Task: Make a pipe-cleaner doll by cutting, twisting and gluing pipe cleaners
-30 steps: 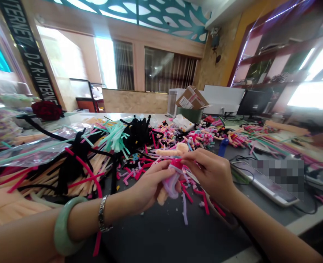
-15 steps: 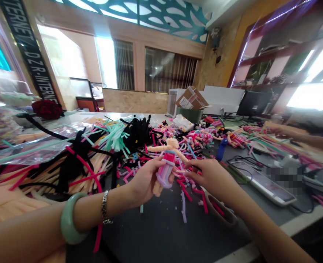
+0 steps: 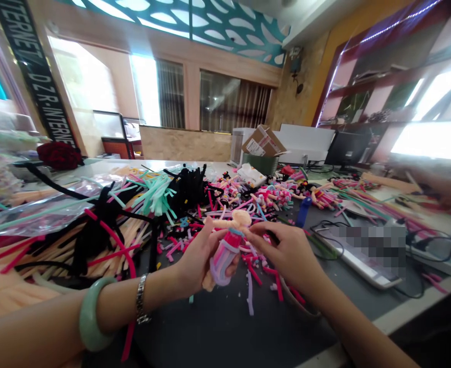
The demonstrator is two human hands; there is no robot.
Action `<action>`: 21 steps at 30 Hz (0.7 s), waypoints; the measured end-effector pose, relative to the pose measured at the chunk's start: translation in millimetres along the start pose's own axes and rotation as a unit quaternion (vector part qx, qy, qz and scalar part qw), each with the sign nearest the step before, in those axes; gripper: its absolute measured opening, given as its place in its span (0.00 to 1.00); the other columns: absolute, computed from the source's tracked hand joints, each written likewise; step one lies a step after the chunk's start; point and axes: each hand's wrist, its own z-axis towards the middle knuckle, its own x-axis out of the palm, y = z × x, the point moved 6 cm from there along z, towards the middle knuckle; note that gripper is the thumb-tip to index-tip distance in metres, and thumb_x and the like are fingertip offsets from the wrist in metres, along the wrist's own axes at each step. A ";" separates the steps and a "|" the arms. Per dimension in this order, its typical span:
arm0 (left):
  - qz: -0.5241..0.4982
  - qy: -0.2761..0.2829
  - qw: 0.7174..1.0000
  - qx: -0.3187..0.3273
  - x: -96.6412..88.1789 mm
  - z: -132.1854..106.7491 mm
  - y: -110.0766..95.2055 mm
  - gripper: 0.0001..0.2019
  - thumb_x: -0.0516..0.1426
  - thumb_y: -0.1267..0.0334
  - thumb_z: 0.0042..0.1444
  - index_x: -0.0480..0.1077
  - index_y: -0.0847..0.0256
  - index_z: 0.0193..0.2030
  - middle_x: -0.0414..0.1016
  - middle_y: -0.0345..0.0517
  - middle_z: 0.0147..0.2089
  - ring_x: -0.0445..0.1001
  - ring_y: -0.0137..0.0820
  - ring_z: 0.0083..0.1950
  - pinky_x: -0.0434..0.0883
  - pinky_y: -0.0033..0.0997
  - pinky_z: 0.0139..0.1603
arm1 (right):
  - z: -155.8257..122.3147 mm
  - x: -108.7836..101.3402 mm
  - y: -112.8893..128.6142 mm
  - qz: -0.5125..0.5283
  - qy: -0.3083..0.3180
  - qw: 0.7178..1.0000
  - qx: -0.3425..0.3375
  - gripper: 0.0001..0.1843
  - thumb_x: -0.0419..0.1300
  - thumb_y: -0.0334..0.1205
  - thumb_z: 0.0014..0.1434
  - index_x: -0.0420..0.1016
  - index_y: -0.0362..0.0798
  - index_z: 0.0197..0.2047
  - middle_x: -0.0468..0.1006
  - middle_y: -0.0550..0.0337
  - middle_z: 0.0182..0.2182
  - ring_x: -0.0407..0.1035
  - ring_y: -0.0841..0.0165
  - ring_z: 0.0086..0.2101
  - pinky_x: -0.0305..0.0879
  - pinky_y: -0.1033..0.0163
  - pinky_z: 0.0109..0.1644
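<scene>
A small pipe-cleaner doll [image 3: 225,255] is held up over the dark tabletop. It has a beige head and arms, a pink-red top with a blue collar, and a lilac and pink striped skirt. My left hand [image 3: 206,250] is closed round its body, thumb at one side and fingers behind the skirt. With thumb and forefinger, my right hand [image 3: 277,243] pinches the doll's arm close to the shoulder, hiding most of that arm. Beneath my right forearm, a pale curved loop [image 3: 305,309] lies partly covered. Cut pink and lilac pipe-cleaner pieces [image 3: 250,294] lie around.
Bundles of black [image 3: 189,191] and mint pipe cleaners [image 3: 156,197] lie behind, with beige ones at left. Finished-looking dolls [image 3: 273,197] are heaped further back. A blue strap-like object [image 3: 304,212], a white-framed device [image 3: 359,258] and cables lie right. Another person's blurred hand [image 3: 449,181] is at far right.
The doll has tilted and dropped slightly in my left hand. My right hand has moved from the arm's outer end in to the shoulder. The other person's hand has shifted right.
</scene>
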 end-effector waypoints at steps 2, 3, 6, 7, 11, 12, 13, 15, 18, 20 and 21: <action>-0.006 0.007 1.000 -0.012 -0.7 0.2 3.2 0.37 0.39 0.32 0.53 0.65 0.65 0.47 0.69 0.44 0.24 0.66 0.29 0.19 0.60 0.26 0.21 | -0.8 5.0 1.1 0.016 0.010 1.000 -0.004 0.11 0.56 0.44 0.61 0.78 0.50 0.33 0.81 0.63 0.28 0.72 0.69 0.27 0.63 0.67 0.33; -0.010 0.011 1.000 -0.015 -0.6 0.3 4.0 0.38 0.39 0.31 0.52 0.65 0.66 0.47 0.69 0.45 0.24 0.66 0.29 0.19 0.61 0.27 0.22 | -0.9 6.4 1.1 0.022 0.010 1.000 -0.005 0.10 0.57 0.43 0.60 0.78 0.50 0.32 0.81 0.63 0.28 0.72 0.69 0.27 0.63 0.67 0.33; -0.025 0.027 0.999 -0.022 2.2 0.0 3.3 0.42 0.39 0.27 0.47 0.67 0.68 0.44 0.71 0.49 0.25 0.69 0.33 0.22 0.64 0.30 0.26 | -1.0 7.0 0.3 0.037 0.000 0.999 -0.013 0.07 0.59 0.39 0.59 0.77 0.49 0.33 0.81 0.62 0.29 0.72 0.69 0.27 0.64 0.66 0.34; -0.033 0.033 0.999 -0.028 3.8 -0.4 2.6 0.43 0.40 0.27 0.47 0.68 0.68 0.44 0.72 0.51 0.26 0.70 0.34 0.23 0.65 0.32 0.27 | -1.2 6.4 0.5 0.044 -0.007 0.999 -0.021 0.05 0.59 0.38 0.58 0.77 0.49 0.34 0.80 0.62 0.29 0.73 0.68 0.28 0.64 0.66 0.35; -0.074 0.064 0.994 -0.047 8.8 -1.5 0.0 0.33 0.45 0.36 0.52 0.69 0.68 0.43 0.73 0.52 0.28 0.73 0.37 0.28 0.66 0.34 0.33 | -3.3 4.8 1.5 0.069 -0.027 0.996 -0.058 0.04 0.59 0.32 0.58 0.75 0.49 0.36 0.79 0.61 0.31 0.72 0.69 0.32 0.64 0.67 0.37; -0.083 0.072 0.993 -0.050 8.8 -1.5 0.2 0.30 0.46 0.40 0.54 0.69 0.68 0.43 0.74 0.53 0.29 0.73 0.37 0.30 0.66 0.34 0.35 | -3.9 4.9 1.1 0.069 -0.030 0.995 -0.062 0.04 0.58 0.32 0.59 0.74 0.49 0.36 0.79 0.61 0.31 0.72 0.69 0.32 0.64 0.67 0.37; -0.090 0.081 0.991 -0.055 8.5 -1.5 1.1 0.27 0.47 0.43 0.55 0.69 0.68 0.43 0.75 0.54 0.31 0.74 0.38 0.31 0.67 0.35 0.36 | -4.5 4.9 0.4 0.068 -0.035 0.995 -0.065 0.04 0.58 0.32 0.59 0.74 0.48 0.35 0.78 0.61 0.31 0.72 0.69 0.32 0.64 0.67 0.38; -0.105 0.095 0.988 -0.064 7.4 -1.4 3.9 0.23 0.49 0.48 0.56 0.70 0.69 0.43 0.75 0.55 0.33 0.74 0.38 0.33 0.67 0.36 0.39 | -5.5 4.9 -0.9 0.065 -0.045 0.994 -0.070 0.04 0.57 0.33 0.60 0.73 0.48 0.36 0.78 0.60 0.31 0.71 0.69 0.33 0.63 0.67 0.38; -0.135 0.106 0.983 -0.073 8.1 -2.0 6.5 0.20 0.51 0.54 0.56 0.71 0.70 0.44 0.75 0.54 0.36 0.74 0.38 0.38 0.66 0.37 0.44 | -5.9 5.6 -2.8 0.065 -0.051 0.994 -0.076 0.05 0.56 0.32 0.61 0.72 0.48 0.36 0.77 0.58 0.32 0.71 0.69 0.34 0.63 0.68 0.38; -0.143 0.114 0.980 -0.073 11.4 -3.4 6.0 0.17 0.51 0.57 0.57 0.72 0.71 0.43 0.74 0.54 0.36 0.74 0.36 0.37 0.65 0.37 0.46 | -5.4 6.0 -4.1 0.065 -0.052 0.994 -0.073 0.05 0.55 0.32 0.61 0.72 0.47 0.36 0.77 0.58 0.32 0.71 0.68 0.33 0.63 0.68 0.37; -0.140 0.110 0.982 -0.062 12.2 -4.0 4.4 0.15 0.52 0.60 0.58 0.72 0.70 0.43 0.74 0.53 0.36 0.73 0.36 0.37 0.65 0.38 0.46 | -5.1 5.9 -4.6 0.063 -0.055 0.994 -0.070 0.05 0.55 0.32 0.61 0.72 0.47 0.36 0.77 0.58 0.32 0.71 0.68 0.33 0.63 0.67 0.36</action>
